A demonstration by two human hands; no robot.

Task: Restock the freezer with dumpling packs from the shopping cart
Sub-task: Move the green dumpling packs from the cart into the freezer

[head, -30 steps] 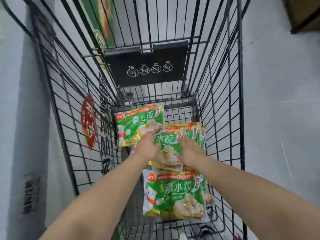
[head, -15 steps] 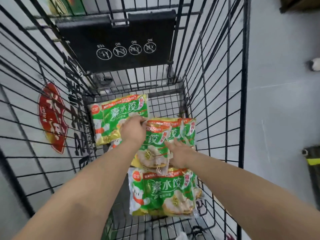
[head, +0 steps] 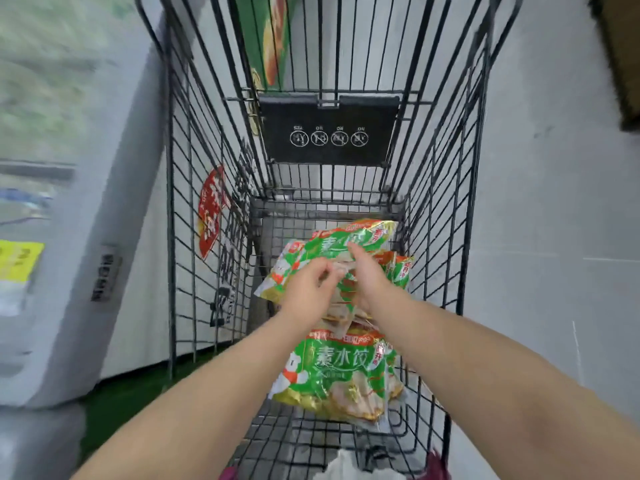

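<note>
Green and gold dumpling packs lie in the black wire shopping cart (head: 464, 202). One dumpling pack (head: 332, 242) is tilted up off the cart floor, resting over a second pack (head: 400, 268) whose right edge shows beneath it. My left hand (head: 306, 289) grips the raised pack's near left edge, fingers curled. My right hand (head: 369, 277) presses on its middle with the fingers wrapped over it. A third pack (head: 337, 372) lies flat closer to me, under my forearms. The white freezer (head: 114, 202) stands directly left of the cart, its top blurred.
The cart's black fold-down seat panel (head: 329, 129) stands at its far end. A red sticker (head: 209, 209) and a yellow label (head: 19, 259) mark the freezer side. Grey floor (head: 554, 237) stretches to the right. White and pink items (head: 346, 465) sit at the cart's near end.
The far-left pack has been pulled right and lifted onto the middle pack. Both hands have closed together on the stack. The view has swung, bringing the freezer in at left.
</note>
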